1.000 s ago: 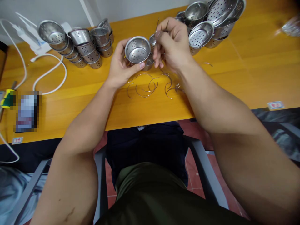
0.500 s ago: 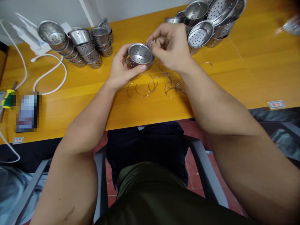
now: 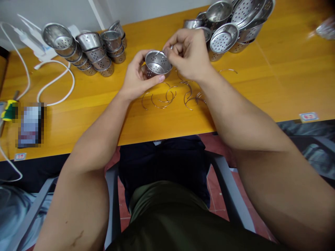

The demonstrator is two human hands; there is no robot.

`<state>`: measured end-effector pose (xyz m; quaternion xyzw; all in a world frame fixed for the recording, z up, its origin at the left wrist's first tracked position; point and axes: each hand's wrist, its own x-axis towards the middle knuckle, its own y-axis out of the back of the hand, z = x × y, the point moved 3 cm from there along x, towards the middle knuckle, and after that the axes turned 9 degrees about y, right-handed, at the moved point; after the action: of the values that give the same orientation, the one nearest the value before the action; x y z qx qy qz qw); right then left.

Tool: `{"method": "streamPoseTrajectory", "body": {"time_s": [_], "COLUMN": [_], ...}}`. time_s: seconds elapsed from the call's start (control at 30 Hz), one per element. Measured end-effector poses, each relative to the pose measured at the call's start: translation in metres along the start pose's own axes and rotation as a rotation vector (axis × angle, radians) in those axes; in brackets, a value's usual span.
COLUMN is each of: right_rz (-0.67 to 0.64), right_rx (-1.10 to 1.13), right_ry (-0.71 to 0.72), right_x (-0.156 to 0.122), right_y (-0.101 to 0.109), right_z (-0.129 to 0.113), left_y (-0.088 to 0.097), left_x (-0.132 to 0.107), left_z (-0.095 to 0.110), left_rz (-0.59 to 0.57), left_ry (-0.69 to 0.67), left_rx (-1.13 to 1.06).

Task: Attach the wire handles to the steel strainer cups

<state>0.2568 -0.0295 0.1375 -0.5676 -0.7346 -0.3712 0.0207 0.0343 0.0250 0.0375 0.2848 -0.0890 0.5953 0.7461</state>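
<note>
My left hand point(image 3: 137, 75) is closed round a small perforated metal cup point(image 3: 157, 66), with the thumb along its near side. The cup's open mouth tips toward me. At the cup's right rim my right hand point(image 3: 190, 52) pinches a thin wire point(image 3: 159, 53), whose tip shows just inside the rim. Most of that wire is hidden by the fingers. Below both hands, several loose curved wires point(image 3: 163, 106) lie scattered on the wooden table point(image 3: 157, 125).
Stacked perforated cups point(image 3: 96, 57) stand at the back left, and more cups with larger strainers point(image 3: 223, 40) at the back right. A white cable point(image 3: 73, 85), a power strip point(image 3: 44, 52), a blurred-out phone point(image 3: 30, 123) and a yellow-green handled tool point(image 3: 9, 111) occupy the left side.
The cup has tilted a little more toward me and shifted slightly right in my left hand. My right hand has moved slightly, still pinching at the rim.
</note>
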Motion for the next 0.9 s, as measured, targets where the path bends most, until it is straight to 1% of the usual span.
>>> {"method": "streamPoseTrajectory", "body": {"time_s": [0.1, 0.2, 0.23, 0.3, 0.33, 0.4, 0.43, 0.53, 0.7, 0.9], "right_rz": [-0.002, 0.005, 0.020, 0.095, 0.105, 0.132, 0.138, 0.139, 0.109, 0.112], "right_rx": [0.002, -0.004, 0.012, 0.095, 0.140, 0.197, 0.209, 0.193, 0.146, 0.180], "right_ry": [0.017, 0.068, 0.110, 0.254, 0.313, 0.388, 0.404, 0.385, 0.297, 0.327], "right_x": [0.000, 0.003, 0.006, 0.011, 0.013, 0.017, 0.017, 0.016, 0.010, 0.011], "right_y": [0.000, -0.003, -0.005, -0.008, -0.011, -0.015, -0.016, -0.015, -0.011, -0.012], "right_z": [0.002, 0.013, 0.019, 0.030, 0.035, 0.043, 0.045, 0.043, 0.031, 0.038], "left_y": [-0.001, -0.002, -0.002, -0.003, -0.004, -0.005, -0.005, -0.006, -0.005, -0.004], "left_x": [-0.001, -0.002, -0.003, -0.004, -0.005, -0.006, -0.006, -0.005, -0.003, -0.002], "left_z": [0.000, 0.003, 0.005, 0.012, 0.015, 0.021, 0.023, 0.024, 0.017, 0.009], "left_rz": [-0.022, -0.014, -0.013, -0.011, -0.009, 0.003, 0.007, 0.004, 0.021, 0.021], "left_ry": [-0.006, -0.009, -0.019, -0.032, -0.029, -0.007, 0.003, -0.001, 0.008, -0.066], "left_rx": [0.009, -0.053, -0.091, -0.159, -0.182, -0.208, -0.212, -0.220, -0.247, -0.231]}}
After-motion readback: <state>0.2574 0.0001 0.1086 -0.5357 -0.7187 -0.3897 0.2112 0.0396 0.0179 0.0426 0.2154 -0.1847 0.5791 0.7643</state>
